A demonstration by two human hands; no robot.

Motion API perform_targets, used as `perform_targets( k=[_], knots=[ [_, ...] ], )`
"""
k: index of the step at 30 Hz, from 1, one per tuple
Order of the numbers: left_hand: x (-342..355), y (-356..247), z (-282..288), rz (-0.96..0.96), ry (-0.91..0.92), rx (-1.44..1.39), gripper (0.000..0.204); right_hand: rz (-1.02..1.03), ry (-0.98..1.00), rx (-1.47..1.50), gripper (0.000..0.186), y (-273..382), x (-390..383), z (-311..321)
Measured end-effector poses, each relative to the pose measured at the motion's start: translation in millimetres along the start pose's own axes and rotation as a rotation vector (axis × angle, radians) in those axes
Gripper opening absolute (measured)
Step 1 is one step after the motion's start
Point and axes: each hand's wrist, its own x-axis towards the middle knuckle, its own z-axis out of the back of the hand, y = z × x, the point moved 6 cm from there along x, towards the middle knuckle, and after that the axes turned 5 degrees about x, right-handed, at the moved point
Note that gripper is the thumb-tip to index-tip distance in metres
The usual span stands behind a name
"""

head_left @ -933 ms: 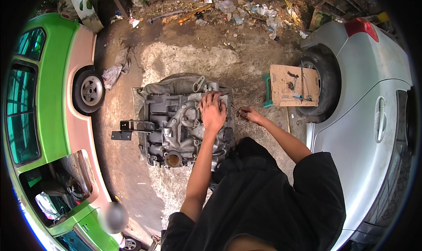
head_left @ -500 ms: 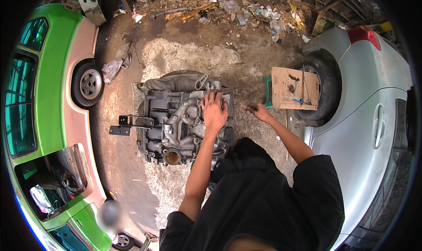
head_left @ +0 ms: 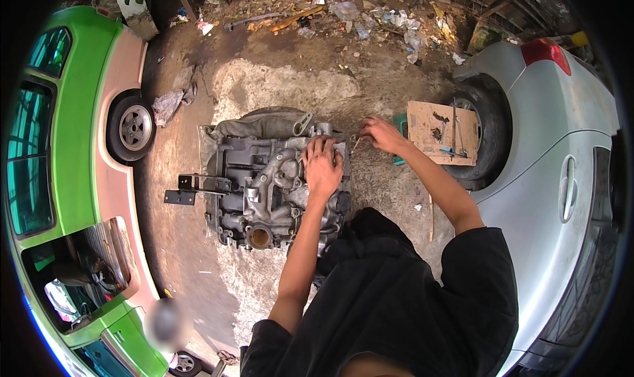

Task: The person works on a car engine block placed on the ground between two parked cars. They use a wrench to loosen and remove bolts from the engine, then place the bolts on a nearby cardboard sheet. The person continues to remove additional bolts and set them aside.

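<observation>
A grey metal engine [head_left: 238, 154] lies on the ground in front of me, a branched intake manifold [head_left: 267, 179] on its upper side. Across its right part rests my left hand [head_left: 322, 166], palm down, fingers spread and bent over the metal, gripping nothing. My right hand [head_left: 383, 135] hovers just beyond the engine's right edge, its fingers closed on a thin, light-coloured rod-like piece [head_left: 356, 144]. That piece is too small to name, and its tip points toward the engine's side. A black bracket [head_left: 191, 187] juts from the engine's left side.
On the right, a green stool [head_left: 399, 122] bears a board [head_left: 422, 119] with several tools and small parts. A silver car [head_left: 528, 139] stands beyond it; a green-and-pink van [head_left: 92, 113] is on the left. Litter [head_left: 396, 20] lies at the back, a rag [head_left: 168, 106] near the van's wheel.
My right hand has moved up and left, from beside the stool to near the engine's right edge, and the thin piece now shows. My left hand has stayed on the engine.
</observation>
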Motion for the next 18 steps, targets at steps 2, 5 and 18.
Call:
perform_targets(
  k=[2, 5, 18],
  knots=[
    [0, 0, 0, 0.0, -0.001, 0.003, 0.032, 0.025, -0.006, -0.008, 0.019, 5, 3, 0],
    [0, 0, 0, -0.004, -0.004, 0.013, 0.032, 0.113, 0.007, -0.009, 0.021, 11, 9, 3],
    [1, -1, -1, 0.004, 0.002, 0.027, 0.032, 0.171, 0.095, -0.202, 0.03, 24, 27, 0]
  ],
)
